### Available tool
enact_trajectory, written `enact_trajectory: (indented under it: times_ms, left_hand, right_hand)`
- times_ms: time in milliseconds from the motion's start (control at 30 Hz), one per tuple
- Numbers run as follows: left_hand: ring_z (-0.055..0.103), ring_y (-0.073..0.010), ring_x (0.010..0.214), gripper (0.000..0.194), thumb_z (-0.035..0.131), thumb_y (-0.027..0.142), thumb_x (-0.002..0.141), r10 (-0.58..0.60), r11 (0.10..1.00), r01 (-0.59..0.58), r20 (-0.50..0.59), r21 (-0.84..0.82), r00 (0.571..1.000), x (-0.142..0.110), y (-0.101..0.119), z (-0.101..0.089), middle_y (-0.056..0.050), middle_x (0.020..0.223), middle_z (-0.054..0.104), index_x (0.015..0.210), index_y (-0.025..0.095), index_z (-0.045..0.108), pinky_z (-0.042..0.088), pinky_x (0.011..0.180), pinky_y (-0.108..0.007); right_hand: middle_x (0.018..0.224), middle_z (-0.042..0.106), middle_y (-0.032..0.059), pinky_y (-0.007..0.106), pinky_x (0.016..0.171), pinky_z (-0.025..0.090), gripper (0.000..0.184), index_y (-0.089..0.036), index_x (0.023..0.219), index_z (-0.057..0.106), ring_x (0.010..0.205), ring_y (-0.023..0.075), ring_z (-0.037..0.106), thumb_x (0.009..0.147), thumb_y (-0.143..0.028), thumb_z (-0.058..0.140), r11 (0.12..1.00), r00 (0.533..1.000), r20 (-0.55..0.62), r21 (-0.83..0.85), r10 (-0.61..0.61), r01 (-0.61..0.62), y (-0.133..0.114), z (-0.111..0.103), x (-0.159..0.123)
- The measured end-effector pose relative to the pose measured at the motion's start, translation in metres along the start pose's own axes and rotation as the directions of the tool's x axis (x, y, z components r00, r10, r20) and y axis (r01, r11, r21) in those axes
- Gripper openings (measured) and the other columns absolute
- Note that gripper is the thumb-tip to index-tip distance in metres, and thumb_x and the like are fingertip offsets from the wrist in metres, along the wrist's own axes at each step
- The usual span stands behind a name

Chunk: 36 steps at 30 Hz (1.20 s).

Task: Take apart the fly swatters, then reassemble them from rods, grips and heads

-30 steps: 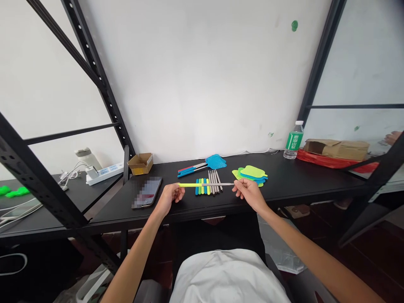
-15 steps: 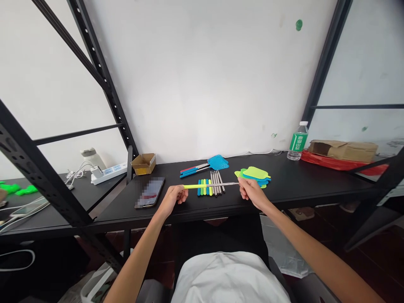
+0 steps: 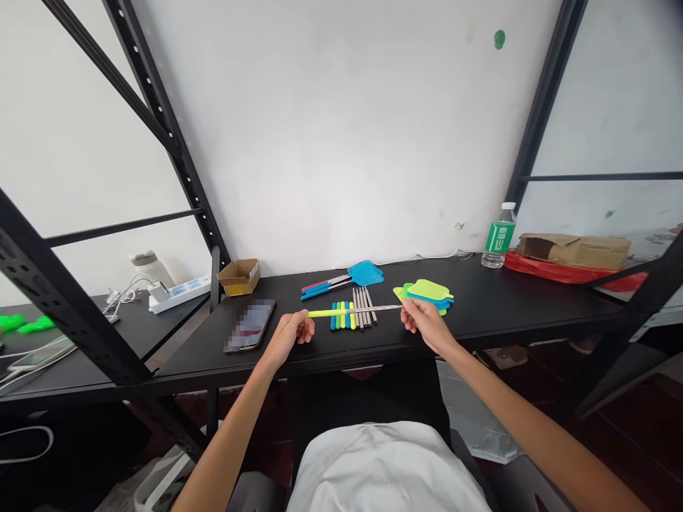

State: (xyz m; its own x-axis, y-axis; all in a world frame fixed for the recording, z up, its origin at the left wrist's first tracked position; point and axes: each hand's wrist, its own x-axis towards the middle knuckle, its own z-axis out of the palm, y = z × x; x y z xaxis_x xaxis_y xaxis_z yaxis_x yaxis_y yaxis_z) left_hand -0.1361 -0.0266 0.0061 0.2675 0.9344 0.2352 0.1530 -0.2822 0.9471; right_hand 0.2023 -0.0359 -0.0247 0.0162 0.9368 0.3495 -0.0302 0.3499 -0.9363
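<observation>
My left hand [image 3: 293, 334] is closed on the left end of a telescopic rod's yellow handle [image 3: 325, 313]. Its silver metal part [image 3: 376, 308] stretches across to my right hand [image 3: 421, 320], which pinches the thin far end. The rod is held level above the table. Under and behind it lie several blue, green and yellow handle grips [image 3: 342, 320] in a row, with several grey metal rods [image 3: 363, 299] beside them. Close behind my right hand is a stack of yellow, blue and green fly swatter heads [image 3: 428, 289].
Assembled blue fly swatters [image 3: 366, 273] lie toward the wall. On the left are a phone [image 3: 250, 325] and a small cardboard box [image 3: 239, 276]. A water bottle [image 3: 499, 238] and a cardboard package [image 3: 573, 251] on red plastic stand right. Black metal posts [image 3: 171, 142] flank the black table [image 3: 485, 299].
The whole view has shifted slightly. Both hands keep their hold on the rod's two ends, and its length looks about the same.
</observation>
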Motion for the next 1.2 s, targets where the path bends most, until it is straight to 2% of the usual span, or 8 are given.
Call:
enact_trajectory:
  times_ms: [200,333,533,833,1033,1200]
  left_hand:
    - [0.042,-0.0109,0.050,0.053,0.049,0.051,0.093,0.060,0.992,-0.060,0.007,0.107,0.998,0.0004,0.0011,0.0016,-0.002,0.051,0.051,0.054,0.016,0.052,0.033,0.052,-0.024]
    - [0.039,-0.0100,0.046,0.046,0.050,0.053,0.095,0.047,0.994,-0.048,0.012,0.096,0.999,0.0018,0.0002,0.0030,0.001,0.049,0.051,0.066,0.018,0.047,0.031,0.049,-0.023]
    - [0.030,-0.0078,0.045,0.032,0.060,0.050,0.092,0.051,0.999,-0.051,0.002,-0.012,0.999,0.0038,-0.0058,0.0003,0.008,0.049,0.042,0.093,0.019,0.052,0.023,0.046,-0.020]
    - [0.035,-0.0060,0.049,0.030,0.066,0.045,0.088,0.110,0.991,-0.111,-0.016,-0.074,0.994,0.0027,-0.0035,-0.0004,0.003,0.065,0.051,0.096,0.018,0.058,0.023,0.048,-0.020]
    - [0.043,-0.0074,0.051,0.041,0.073,0.046,0.082,0.082,0.996,-0.083,-0.036,-0.032,0.996,0.0018,-0.0020,-0.0014,-0.005,0.082,0.066,0.108,0.016,0.064,0.032,0.049,-0.022]
    - [0.047,-0.0092,0.054,0.044,0.076,0.046,0.078,0.050,0.999,-0.049,-0.043,0.009,0.998,0.0019,-0.0034,-0.0020,-0.004,0.076,0.064,0.109,0.015,0.069,0.034,0.049,-0.022]
  right_hand:
    - [0.079,0.062,0.0035,0.021,0.046,0.039,0.039,-0.017,0.087,0.063,0.057,0.0103,0.053,0.087,-0.056,0.066,0.997,0.999,0.037,-0.068,-0.037,0.039,0.0026,-0.0013,0.0005]
    - [0.086,0.066,0.0063,0.022,0.047,0.041,0.037,-0.016,0.096,0.064,0.061,0.0121,0.056,0.084,-0.051,0.070,0.998,0.999,0.011,-0.059,-0.032,0.032,0.0064,-0.0027,0.0019]
    - [0.094,0.068,0.0085,0.024,0.049,0.043,0.034,-0.017,0.100,0.067,0.063,0.0134,0.058,0.082,-0.045,0.072,0.997,1.000,0.008,-0.077,-0.019,0.020,0.0073,-0.0036,0.0018]
    - [0.096,0.071,0.0095,0.024,0.049,0.045,0.035,-0.017,0.102,0.070,0.063,0.0139,0.059,0.081,-0.045,0.074,0.998,1.000,0.005,-0.068,-0.014,0.014,0.0083,-0.0038,0.0024]
    - [0.098,0.072,0.0107,0.024,0.048,0.045,0.037,-0.017,0.104,0.071,0.062,0.0129,0.058,0.081,-0.045,0.074,0.999,1.000,-0.002,-0.046,-0.012,0.011,0.0092,-0.0040,0.0021]
    - [0.099,0.073,0.0108,0.024,0.049,0.044,0.036,-0.017,0.104,0.071,0.061,0.0123,0.058,0.081,-0.045,0.074,0.999,1.000,-0.001,-0.037,-0.011,0.011,0.0093,-0.0042,0.0019]
